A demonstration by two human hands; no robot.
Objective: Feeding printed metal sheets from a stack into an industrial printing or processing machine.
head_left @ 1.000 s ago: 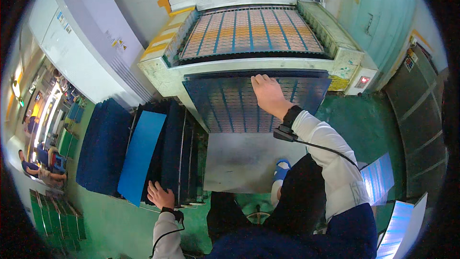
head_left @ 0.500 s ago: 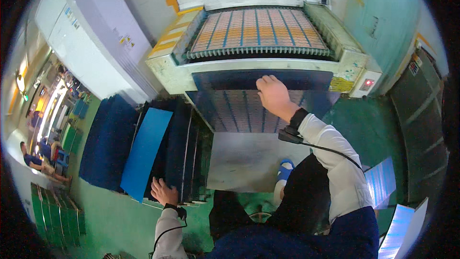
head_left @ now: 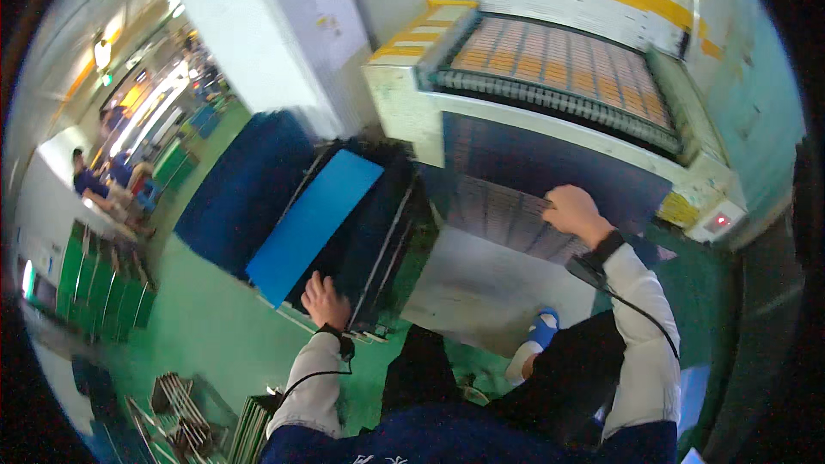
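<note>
Under the right grip (head_left: 577, 213), a patterned panel (head_left: 503, 216) slants, top edge pinched.

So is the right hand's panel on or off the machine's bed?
Off: the panel is below the machine's front edge, the right hand at its top.

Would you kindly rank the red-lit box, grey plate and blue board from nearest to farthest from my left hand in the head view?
1. Blue board: beside the left hand
2. Grey plate: right of the hand
3. Red-lit box: far right
</note>
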